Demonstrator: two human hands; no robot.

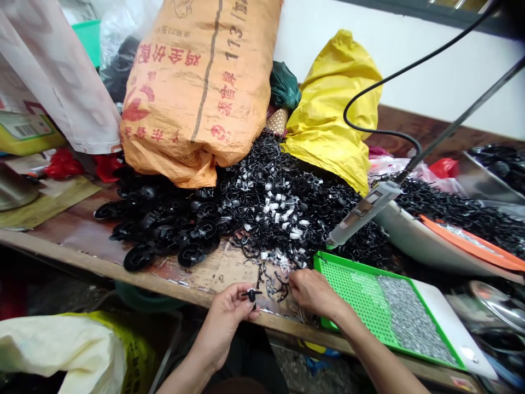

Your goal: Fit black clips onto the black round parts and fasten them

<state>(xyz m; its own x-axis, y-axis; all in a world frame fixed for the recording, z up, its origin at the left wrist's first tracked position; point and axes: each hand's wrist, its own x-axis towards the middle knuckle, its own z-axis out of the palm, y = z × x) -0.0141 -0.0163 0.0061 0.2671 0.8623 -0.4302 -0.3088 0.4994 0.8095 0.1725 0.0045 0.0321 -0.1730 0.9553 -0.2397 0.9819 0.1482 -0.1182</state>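
Observation:
My left hand (pixel 232 309) is closed at the table's front edge and pinches a small black plastic part (pixel 251 295) with thin arms sticking out sideways. To its right, my right hand (pixel 314 290) has its fingers curled down onto the table; what they hold, if anything, is hidden. Between the hands lie several loose, curved black pieces (pixel 273 285). Just beyond them are thin metal pins (pixel 281 258) at the foot of a large heap of small black parts (pixel 262 175), with white pieces (pixel 283 208) mixed in.
A green perforated tray (pixel 353 290) holds small grey metal pieces (pixel 414 317). An electric screwdriver (pixel 365 210) hangs above the tray's far corner. Round black assemblies (pixel 164 224) lie left, below an orange sack (pixel 197 87). Behind stands a yellow bag (pixel 336 109); a large basin (pixel 406 232) is at right.

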